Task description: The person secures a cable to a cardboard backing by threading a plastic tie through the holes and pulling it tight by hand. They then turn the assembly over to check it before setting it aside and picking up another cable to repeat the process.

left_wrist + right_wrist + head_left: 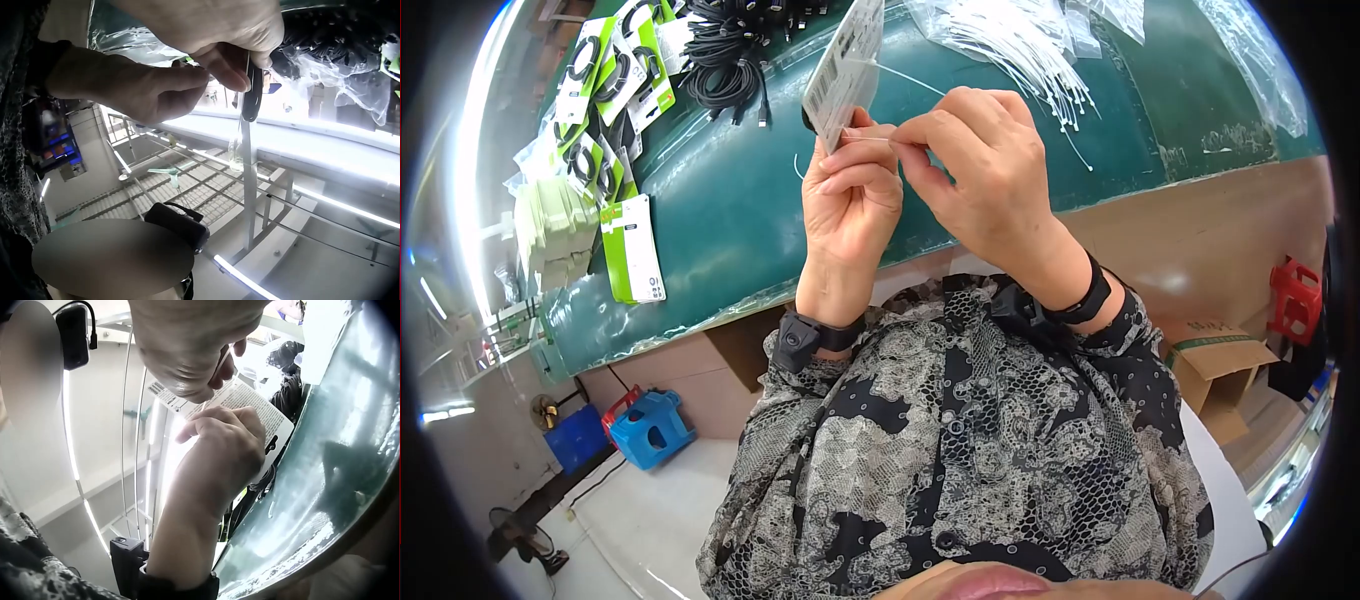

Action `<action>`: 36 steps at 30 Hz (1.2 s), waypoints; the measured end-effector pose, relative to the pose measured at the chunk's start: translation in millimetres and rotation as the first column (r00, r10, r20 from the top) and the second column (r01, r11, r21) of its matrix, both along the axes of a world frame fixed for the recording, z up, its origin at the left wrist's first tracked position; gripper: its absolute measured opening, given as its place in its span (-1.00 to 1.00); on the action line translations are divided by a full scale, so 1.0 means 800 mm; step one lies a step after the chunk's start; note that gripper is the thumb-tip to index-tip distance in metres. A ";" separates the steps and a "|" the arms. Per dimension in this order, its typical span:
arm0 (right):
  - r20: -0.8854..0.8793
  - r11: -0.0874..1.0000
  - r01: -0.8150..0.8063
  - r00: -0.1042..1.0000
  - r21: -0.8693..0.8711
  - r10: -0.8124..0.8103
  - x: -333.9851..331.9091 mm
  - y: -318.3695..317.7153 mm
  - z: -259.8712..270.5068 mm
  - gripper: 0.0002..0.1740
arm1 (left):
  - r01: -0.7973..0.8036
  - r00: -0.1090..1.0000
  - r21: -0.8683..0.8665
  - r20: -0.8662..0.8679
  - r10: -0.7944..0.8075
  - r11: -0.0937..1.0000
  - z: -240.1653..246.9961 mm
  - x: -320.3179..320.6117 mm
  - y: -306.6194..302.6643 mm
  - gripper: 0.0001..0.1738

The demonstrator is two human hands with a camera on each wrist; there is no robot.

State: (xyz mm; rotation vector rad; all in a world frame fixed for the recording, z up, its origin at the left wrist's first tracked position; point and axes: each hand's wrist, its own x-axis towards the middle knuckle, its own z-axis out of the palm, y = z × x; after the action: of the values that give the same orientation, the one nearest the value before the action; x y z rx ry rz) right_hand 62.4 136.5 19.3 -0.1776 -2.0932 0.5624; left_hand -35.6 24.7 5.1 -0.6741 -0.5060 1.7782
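My left hand (852, 205) holds a white printed card (846, 85) upright between thumb and fingers, its barcode and small text facing left in the head view. A black cable (252, 100) shows along the card's edge in the left wrist view. My right hand (990, 165) is close beside it, thumb and forefinger pinching a thin white cable tie (870, 138) that runs to the left fingers. Part of the white strip (912, 80) sticks out past the card. In the right wrist view the printed card (250, 400) lies behind both hands.
Packaged cables on green-and-white cards (595, 85) lie at the left of the green table (730, 200), near a stack of cards (555, 225) and a single card (632, 250). Black coiled cables (725, 65) are piled behind. White cable ties (1025, 55) spill from a bag.
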 end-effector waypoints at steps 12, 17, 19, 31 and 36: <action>0.025 0.993 -0.052 0.998 -0.107 0.055 0.000 -0.008 0.004 -0.85 | 0.007 0.971 -0.028 -0.239 -0.014 1.000 -0.022 0.010 0.000 -0.69; 0.029 0.924 -0.189 0.977 -0.333 0.210 0.002 -0.006 -0.005 -0.75 | -0.158 0.810 -0.294 -0.585 -0.047 0.943 -0.024 0.012 0.000 -0.67; 0.031 0.898 -0.237 0.963 -0.370 0.266 0.003 -0.002 -0.012 -0.72 | -0.180 0.765 -0.304 -0.641 -0.061 0.936 -0.031 0.010 -0.002 -0.67; 0.039 0.944 0.074 0.997 -0.321 -0.065 0.018 0.022 -0.028 -0.69 | -0.527 0.482 -0.397 -0.868 -0.120 0.752 -0.037 0.001 -0.002 -0.66; 0.046 0.977 0.007 0.999 0.215 -0.017 0.021 0.002 -0.009 -0.75 | -0.643 0.310 -0.309 -0.942 -0.131 0.700 -0.039 0.019 0.001 -0.67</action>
State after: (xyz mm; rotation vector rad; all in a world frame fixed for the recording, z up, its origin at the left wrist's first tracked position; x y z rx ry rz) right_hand 79.2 137.9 11.8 -0.0801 -2.1809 0.3242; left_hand -20.1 25.6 -26.0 0.1584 0.9679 2.3452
